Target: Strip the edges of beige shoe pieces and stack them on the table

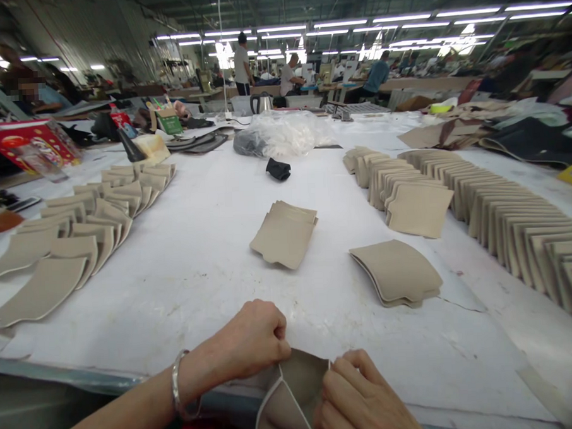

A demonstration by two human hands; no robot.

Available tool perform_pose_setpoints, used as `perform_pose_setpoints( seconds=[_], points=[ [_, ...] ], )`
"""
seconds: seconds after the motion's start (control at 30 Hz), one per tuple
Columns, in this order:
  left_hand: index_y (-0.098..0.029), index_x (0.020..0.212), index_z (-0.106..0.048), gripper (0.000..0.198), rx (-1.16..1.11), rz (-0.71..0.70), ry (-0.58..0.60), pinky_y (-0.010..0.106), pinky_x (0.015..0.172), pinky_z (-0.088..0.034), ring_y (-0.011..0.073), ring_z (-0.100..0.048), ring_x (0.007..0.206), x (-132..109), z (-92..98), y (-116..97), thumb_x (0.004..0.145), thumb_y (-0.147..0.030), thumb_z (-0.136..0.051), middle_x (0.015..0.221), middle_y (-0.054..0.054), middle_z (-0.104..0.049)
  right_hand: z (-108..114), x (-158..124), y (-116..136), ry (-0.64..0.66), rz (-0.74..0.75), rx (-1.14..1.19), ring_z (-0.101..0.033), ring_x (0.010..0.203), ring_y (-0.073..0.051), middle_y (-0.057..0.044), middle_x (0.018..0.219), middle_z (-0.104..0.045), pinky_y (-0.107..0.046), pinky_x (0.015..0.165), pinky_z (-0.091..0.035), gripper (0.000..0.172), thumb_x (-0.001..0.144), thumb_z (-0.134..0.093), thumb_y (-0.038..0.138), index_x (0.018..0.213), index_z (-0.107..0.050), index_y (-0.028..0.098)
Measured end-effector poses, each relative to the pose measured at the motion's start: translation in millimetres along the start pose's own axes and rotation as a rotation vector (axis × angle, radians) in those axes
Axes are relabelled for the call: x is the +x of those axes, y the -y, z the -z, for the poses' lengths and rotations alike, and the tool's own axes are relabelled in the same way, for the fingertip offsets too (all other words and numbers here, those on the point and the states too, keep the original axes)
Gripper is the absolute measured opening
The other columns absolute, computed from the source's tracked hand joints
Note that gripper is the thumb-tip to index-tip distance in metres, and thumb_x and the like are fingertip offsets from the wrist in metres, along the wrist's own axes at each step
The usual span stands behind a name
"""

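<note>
Our left hand (258,339) and right hand (358,398) pinch a beige piece (306,375), seemingly midway; piles (285,235) beyond it may remain undone.

A silver bangle (175,384) circles the left wrist (194,373). Below and left of the bangle runs the bare left forearm (119,411); above and right of it, the left hand (256,336) is curled, knuckles up, thumb and forefinger pinched together. Well to the bangle's right, the right hand (358,395) bends its fingers inward, back upward, fingertips pointing toward the bangle.
</note>
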State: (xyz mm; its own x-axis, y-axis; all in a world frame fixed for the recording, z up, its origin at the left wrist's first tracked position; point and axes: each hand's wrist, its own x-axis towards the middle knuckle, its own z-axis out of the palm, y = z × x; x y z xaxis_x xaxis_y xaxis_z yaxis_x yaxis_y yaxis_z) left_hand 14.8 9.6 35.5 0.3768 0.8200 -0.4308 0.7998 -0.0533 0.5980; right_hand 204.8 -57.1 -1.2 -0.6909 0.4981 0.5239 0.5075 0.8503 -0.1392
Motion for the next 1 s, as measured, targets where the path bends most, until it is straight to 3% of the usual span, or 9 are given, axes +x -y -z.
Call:
perform_pose_setpoints(
  seconds=[0.13, 0.27, 0.4, 0.57, 0.7, 1.0],
  points=[
    [-0.015, 0.060, -0.063, 0.016, -0.078, -0.013, 0.058, 0.022, 0.051, -0.027, 0.0117, -0.044, 0.055, -4.8, -9.1, 1.4, 0.061, -0.013, -0.047, 0.054, -0.002, -0.050, -2.9, -6.0, -2.5, -0.022, -0.093, 0.043, -0.043, 0.063, -0.017, 0.001, 0.064, -0.049, -0.031, 0.061, -0.031, 0.023, 0.090, -0.051, 0.012, 0.069, -0.047, 0.021],
    [-0.016, 0.064, -0.058, 0.018, -0.298, -0.199, 0.222, 0.020, 0.053, -0.028, 0.0096, -0.039, 0.059, -6.2, -15.2, 9.4, 0.079, -0.020, -0.049, 0.059, -0.005, -0.044, -6.4, -2.1, -8.2, 0.003, -0.186, 0.194, -0.054, 0.082, -0.020, -0.003, 0.089, -0.061, -0.032, 0.074, -0.042, 0.015, 0.088, -0.056, 0.011, 0.080, -0.049, 0.021],
    [-0.015, 0.069, -0.057, 0.033, -0.348, -0.225, 0.193, 0.021, 0.057, -0.030, 0.0101, -0.039, 0.063, -15.1, -15.6, 21.7, 0.093, -0.033, -0.043, 0.063, -0.005, -0.043, -9.9, -3.3, -11.8, 0.106, -0.272, 0.343, -0.055, 0.089, -0.020, -0.004, 0.097, -0.062, -0.031, 0.078, -0.045, 0.019, 0.086, -0.052, 0.001, 0.087, -0.050, 0.020],
    [-0.020, 0.090, -0.069, 0.013, -0.263, -0.121, 0.135, 0.021, 0.063, -0.034, 0.0127, -0.053, 0.073, -33.1, -19.5, 25.8, 0.078, -0.022, -0.062, 0.079, -0.004, -0.062, -13.5, -9.2, -11.6, 0.222, -0.352, 0.368, -0.054, 0.084, -0.023, -0.006, 0.093, -0.061, -0.035, 0.073, -0.047, 0.016, 0.088, -0.048, 0.003, 0.092, -0.052, 0.018],
    [-0.019, 0.085, -0.070, 0.016, -0.209, -0.149, 0.082, 0.021, 0.070, -0.037, 0.0136, -0.058, 0.081, -35.0, -26.9, 24.3, 0.079, -0.014, -0.056, 0.084, -0.002, -0.067, -13.9, -8.7, -12.2, 0.270, -0.358, 0.364, -0.053, 0.081, -0.024, -0.007, 0.090, -0.061, -0.036, 0.071, -0.045, 0.018, 0.090, -0.044, 0.003, 0.094, -0.054, 0.017],
    [-0.017, 0.072, -0.065, 0.017, -0.253, -0.196, 0.115, 0.020, 0.064, -0.034, 0.0110, -0.054, 0.073, -32.3, -28.0, 23.7, 0.085, -0.015, -0.053, 0.073, -0.003, -0.061, -12.3, -7.0, -11.7, 0.308, -0.364, 0.319, -0.051, 0.077, -0.021, -0.003, 0.083, -0.059, -0.032, 0.068, -0.038, 0.018, 0.087, -0.050, 0.001, 0.085, -0.050, 0.019]
  ],
)
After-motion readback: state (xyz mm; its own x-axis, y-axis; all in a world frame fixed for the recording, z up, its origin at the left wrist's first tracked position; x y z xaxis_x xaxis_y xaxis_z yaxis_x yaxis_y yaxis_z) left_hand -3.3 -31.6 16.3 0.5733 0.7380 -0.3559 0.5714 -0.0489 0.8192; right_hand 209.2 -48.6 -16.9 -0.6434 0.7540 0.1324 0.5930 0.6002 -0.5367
